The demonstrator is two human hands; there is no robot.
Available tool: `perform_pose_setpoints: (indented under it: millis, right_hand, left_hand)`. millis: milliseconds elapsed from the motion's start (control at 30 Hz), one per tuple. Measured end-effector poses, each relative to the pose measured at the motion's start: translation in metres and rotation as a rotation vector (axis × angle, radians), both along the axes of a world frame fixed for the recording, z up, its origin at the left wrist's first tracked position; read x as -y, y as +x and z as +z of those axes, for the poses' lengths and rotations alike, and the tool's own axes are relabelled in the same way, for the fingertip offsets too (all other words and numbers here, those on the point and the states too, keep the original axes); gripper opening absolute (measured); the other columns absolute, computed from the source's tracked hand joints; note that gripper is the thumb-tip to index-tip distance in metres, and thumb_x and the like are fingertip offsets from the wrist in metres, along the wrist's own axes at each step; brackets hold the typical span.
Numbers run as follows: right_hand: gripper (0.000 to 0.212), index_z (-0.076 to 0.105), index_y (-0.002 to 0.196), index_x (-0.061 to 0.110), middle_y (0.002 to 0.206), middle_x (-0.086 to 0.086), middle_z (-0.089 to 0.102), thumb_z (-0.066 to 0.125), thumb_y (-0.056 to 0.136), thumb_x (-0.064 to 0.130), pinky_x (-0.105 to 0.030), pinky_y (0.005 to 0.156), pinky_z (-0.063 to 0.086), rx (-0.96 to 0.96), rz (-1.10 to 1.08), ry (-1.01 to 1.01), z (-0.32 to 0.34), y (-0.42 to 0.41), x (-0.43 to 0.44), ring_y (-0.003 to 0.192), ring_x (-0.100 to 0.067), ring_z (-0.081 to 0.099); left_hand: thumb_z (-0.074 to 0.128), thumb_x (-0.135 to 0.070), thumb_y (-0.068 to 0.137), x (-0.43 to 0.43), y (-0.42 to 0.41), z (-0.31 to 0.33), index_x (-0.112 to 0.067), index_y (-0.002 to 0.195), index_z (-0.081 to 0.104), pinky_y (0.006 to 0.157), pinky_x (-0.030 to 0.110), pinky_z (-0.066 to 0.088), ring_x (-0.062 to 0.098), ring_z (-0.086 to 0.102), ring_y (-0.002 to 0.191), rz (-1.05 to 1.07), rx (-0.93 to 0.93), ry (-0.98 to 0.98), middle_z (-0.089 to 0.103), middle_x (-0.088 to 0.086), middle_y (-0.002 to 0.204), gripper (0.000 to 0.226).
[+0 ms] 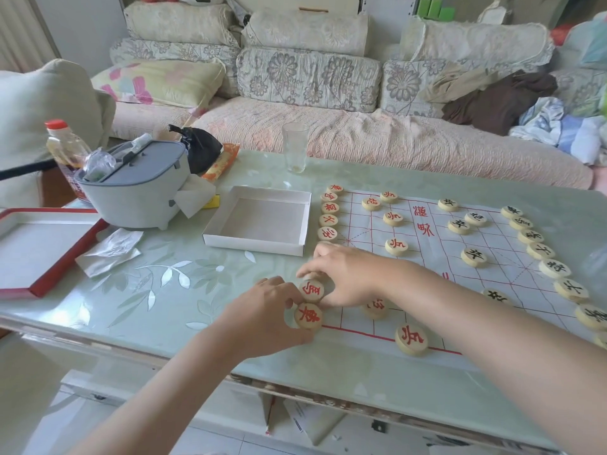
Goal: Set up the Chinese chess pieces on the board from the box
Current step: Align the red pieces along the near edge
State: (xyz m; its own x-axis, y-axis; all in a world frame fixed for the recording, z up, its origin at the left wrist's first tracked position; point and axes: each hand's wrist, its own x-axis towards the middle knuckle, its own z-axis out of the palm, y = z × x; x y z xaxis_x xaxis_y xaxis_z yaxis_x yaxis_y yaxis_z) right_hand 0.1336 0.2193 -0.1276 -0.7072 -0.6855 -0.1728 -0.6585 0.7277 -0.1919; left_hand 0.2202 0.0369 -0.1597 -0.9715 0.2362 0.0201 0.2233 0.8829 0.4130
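Observation:
The paper chess board (440,244) with red lines lies on the glass table. Several red-lettered wooden pieces run down its left edge and black-lettered pieces (555,268) down its right edge. At the near left corner my left hand (262,315) grips a red piece (308,316) between thumb and fingers. Just beyond it, my right hand (345,274) pinches a second red piece (311,289). A red soldier piece (411,339) sits near the front edge. The white box (259,221), with nothing inside, stands left of the board.
A grey container (134,185), a bottle (65,149), crumpled tissue (110,251) and a red-rimmed lid (42,251) occupy the table's left. A drinking glass (295,146) stands at the back edge. A sofa with cushions lies behind.

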Motion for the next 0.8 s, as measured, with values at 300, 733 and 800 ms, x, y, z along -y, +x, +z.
perform_pose_setpoints:
  millis: [300, 733, 800]
  right_hand:
    - [0.052, 0.051, 0.137, 0.035, 0.123, 0.007, 0.047, 0.062, 0.087, 0.022, -0.033, 0.093, 0.045, -0.034, -0.181, -0.058, 0.016, -0.036, -0.024, 0.11, -0.016, 0.054]
    - [0.051, 0.055, 0.131, 0.038, 0.105, 0.01, 0.045, 0.07, 0.084, 0.048, -0.028, 0.075, 0.041, 0.017, -0.027, 0.015, -0.002, -0.051, -0.008, 0.098, -0.013, 0.052]
    - [0.066, 0.048, 0.137, 0.039, 0.108, 0.011, 0.049, 0.077, 0.078, 0.046, -0.028, 0.079, 0.045, 0.073, -0.074, -0.059, 0.006, -0.055, -0.013, 0.097, -0.01, 0.053]
  left_hand:
    - [0.059, -0.063, 0.078, -0.01, -0.035, 0.022, -0.032, 0.121, 0.051, 0.079, 0.027, 0.044, 0.009, 0.051, 0.092, 0.095, 0.076, 0.054, 0.052, -0.016, 0.106, 0.054]
    - [0.06, -0.057, 0.079, -0.018, -0.049, 0.013, -0.029, 0.116, 0.055, 0.076, 0.026, 0.042, 0.013, 0.053, 0.094, 0.113, 0.124, -0.006, 0.054, -0.01, 0.11, 0.047]
    - [0.06, -0.053, 0.083, -0.012, -0.057, 0.014, -0.028, 0.12, 0.054, 0.077, 0.026, 0.041, 0.012, 0.051, 0.094, 0.107, 0.022, 0.018, 0.053, -0.01, 0.11, 0.045]
